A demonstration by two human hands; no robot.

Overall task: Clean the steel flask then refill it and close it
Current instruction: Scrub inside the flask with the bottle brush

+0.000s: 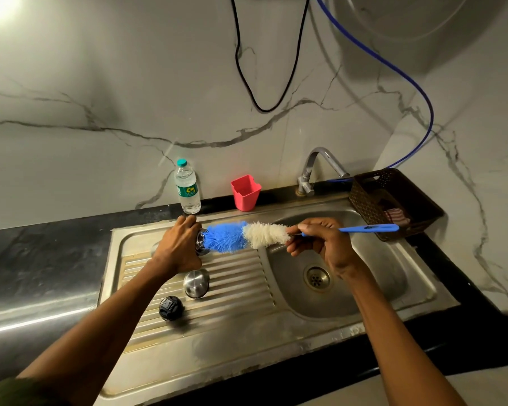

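My left hand (178,247) grips the steel flask (201,243), held sideways over the sink's drainboard with its mouth facing right; most of its body is hidden by the hand. My right hand (320,244) pinches the blue handle of a bottle brush (247,236) with blue and white bristles. The blue bristle tip sits at the flask's mouth. The steel cup lid (196,283) and the black stopper (170,308) lie on the ribbed drainboard (235,285) below my left hand.
A plastic water bottle (187,187) and a red cup (245,192) stand at the back of the counter. The tap (320,168) rises behind the sink basin (364,288). A brown basket (393,200) sits right of the tap. Cables hang on the marble wall.
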